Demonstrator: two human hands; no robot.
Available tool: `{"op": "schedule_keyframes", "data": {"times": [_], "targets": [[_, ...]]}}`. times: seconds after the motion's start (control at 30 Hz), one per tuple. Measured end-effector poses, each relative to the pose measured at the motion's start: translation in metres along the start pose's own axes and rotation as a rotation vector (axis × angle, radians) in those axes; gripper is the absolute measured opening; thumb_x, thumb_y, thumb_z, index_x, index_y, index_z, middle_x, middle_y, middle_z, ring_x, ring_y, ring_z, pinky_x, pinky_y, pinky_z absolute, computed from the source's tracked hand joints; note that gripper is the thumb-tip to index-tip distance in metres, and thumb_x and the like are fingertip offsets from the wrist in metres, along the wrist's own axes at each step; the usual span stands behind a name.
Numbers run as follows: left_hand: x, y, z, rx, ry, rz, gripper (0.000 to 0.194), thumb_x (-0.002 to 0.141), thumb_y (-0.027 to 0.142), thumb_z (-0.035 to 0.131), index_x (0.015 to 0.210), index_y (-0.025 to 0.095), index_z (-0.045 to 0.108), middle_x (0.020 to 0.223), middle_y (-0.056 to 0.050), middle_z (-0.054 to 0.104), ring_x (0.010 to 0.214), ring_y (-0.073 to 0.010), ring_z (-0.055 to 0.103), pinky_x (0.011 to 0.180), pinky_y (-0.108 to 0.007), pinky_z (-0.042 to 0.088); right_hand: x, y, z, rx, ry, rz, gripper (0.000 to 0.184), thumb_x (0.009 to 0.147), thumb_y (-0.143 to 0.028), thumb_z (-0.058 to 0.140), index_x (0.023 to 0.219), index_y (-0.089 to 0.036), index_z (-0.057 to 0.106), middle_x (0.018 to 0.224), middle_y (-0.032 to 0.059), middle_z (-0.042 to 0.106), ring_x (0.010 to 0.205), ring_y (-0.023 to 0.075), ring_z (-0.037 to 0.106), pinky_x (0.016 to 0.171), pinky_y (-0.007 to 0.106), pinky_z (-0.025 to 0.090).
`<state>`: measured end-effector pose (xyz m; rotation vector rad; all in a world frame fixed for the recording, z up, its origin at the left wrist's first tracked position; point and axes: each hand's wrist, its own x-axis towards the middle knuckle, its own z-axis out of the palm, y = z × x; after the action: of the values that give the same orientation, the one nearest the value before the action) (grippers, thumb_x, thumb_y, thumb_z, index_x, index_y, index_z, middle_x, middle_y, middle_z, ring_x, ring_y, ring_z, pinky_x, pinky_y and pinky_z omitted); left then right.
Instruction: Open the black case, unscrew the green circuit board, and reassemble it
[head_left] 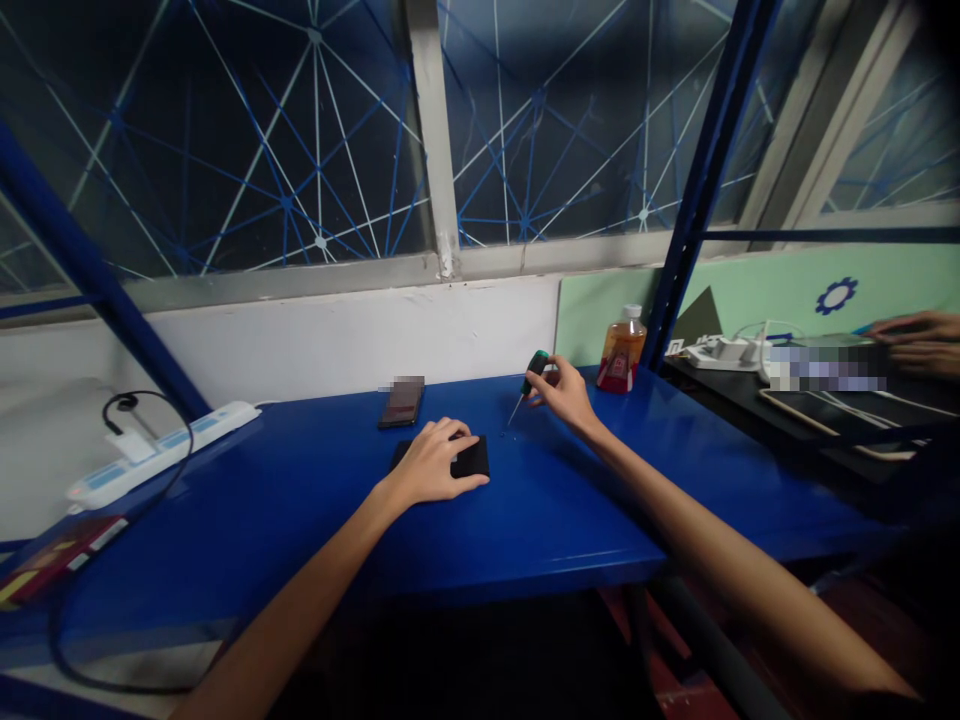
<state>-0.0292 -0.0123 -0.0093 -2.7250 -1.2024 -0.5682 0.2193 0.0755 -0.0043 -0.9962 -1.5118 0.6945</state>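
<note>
One outspread left hand [435, 465] rests over a flat, black rectangular object [472, 458], thumb and fingers parted, on a smooth, glossy blue table [570, 530]. To the object's right, the right hand [564, 394] is closed around the dark, green-topped handle of a screwdriver [534, 376], its slim shaft slanting down near tiny pieces [502, 435] too small to identify.

Blue table [292, 475]: 1 phone [403, 402], flat black object [471, 461], bottle [621, 352], power strip [184, 447], red box [56, 562], tiny bits [502, 435].
</note>
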Motion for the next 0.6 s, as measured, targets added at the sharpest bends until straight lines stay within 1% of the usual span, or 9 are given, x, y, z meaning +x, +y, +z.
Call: {"op": "schedule_keyframes", "data": {"times": [0.13,0.23,0.3,0.37,0.43,0.47,0.53,0.6], "targets": [[0.002,0.003,-0.003,0.043,-0.018,-0.002,0.056,0.081,0.061,0.055,0.117,0.018,0.063,0.11,-0.012,0.059,0.101,-0.0293,0.053,0.088,-0.044,0.041,-0.002,0.0,0.003,-0.02,-0.03,-0.013,0.036,0.079,-0.044,0.059,0.101,-0.017,0.05,0.064,0.001,0.064,0.057,0.02,0.068,0.05,0.031,0.058],[0.007,0.003,-0.005,0.052,-0.029,0.012,0.06,0.08,0.066,0.053,0.114,0.018,0.066,0.107,-0.012,0.061,0.098,-0.0291,0.055,0.086,-0.043,0.042,-0.002,0.0,0.003,-0.009,-0.026,0.01,0.038,0.078,-0.045,0.06,0.101,-0.017,0.05,0.066,0.0017,0.065,0.057,0.0201,0.068,0.05,0.032,0.058],[0.012,0.002,-0.007,0.051,-0.036,0.019,0.065,0.077,0.071,0.051,0.108,0.016,0.069,0.101,-0.013,0.063,0.093,-0.0291,0.057,0.084,-0.042,0.043,-0.001,-0.001,0.003,0.011,-0.011,0.03,0.039,0.077,-0.045,0.062,0.1,-0.017,0.049,0.065,0.0013,0.065,0.056,0.0203,0.068,0.05,0.032,0.059],[0.02,0.0,-0.009,0.051,-0.049,0.011,0.065,0.077,0.072,0.05,0.098,0.015,0.073,0.093,-0.013,0.066,0.087,-0.0287,0.059,0.081,-0.042,0.043,0.0,-0.001,0.002,0.032,0.005,0.04,0.038,0.076,-0.044,0.062,0.099,-0.017,0.049,0.063,0.0005,0.065,0.055,0.0206,0.068,0.049,0.032,0.058],[0.029,0.0,-0.01,0.048,-0.065,-0.014,0.058,0.081,0.068,0.05,0.085,0.016,0.076,0.086,-0.012,0.068,0.082,-0.0277,0.061,0.08,-0.041,0.042,0.001,-0.003,0.001,0.053,0.019,0.047,0.038,0.075,-0.045,0.063,0.099,-0.018,0.049,0.061,-0.0003,0.064,0.055,0.0207,0.068,0.049,0.032,0.058],[0.033,0.0,-0.009,0.043,-0.068,-0.029,0.053,0.083,0.064,0.051,0.082,0.017,0.076,0.084,-0.011,0.069,0.081,-0.0272,0.062,0.08,-0.041,0.042,0.002,-0.004,0.0,0.067,0.026,0.052,0.039,0.075,-0.045,0.064,0.099,-0.018,0.049,0.061,-0.0004,0.064,0.055,0.0208,0.068,0.049,0.032,0.058],[0.04,0.001,-0.006,0.017,-0.048,-0.067,0.041,0.085,0.055,0.054,0.085,0.02,0.076,0.087,-0.009,0.071,0.085,-0.0267,0.063,0.081,-0.039,0.042,0.002,-0.007,0.0,0.109,0.035,0.059,0.042,0.073,-0.046,0.065,0.1,-0.018,0.049,0.062,0.0001,0.065,0.055,0.0213,0.068,0.049,0.032,0.058],[0.044,0.005,0.002,-0.021,-0.022,-0.11,0.033,0.084,0.05,0.059,0.094,0.023,0.074,0.095,-0.007,0.071,0.089,-0.0262,0.063,0.079,-0.037,0.043,0.001,-0.011,0.0,0.157,0.036,0.064,0.045,0.071,-0.047,0.066,0.1,-0.018,0.049,0.064,0.0009,0.066,0.055,0.0219,0.068,0.049,0.033,0.059]]}}
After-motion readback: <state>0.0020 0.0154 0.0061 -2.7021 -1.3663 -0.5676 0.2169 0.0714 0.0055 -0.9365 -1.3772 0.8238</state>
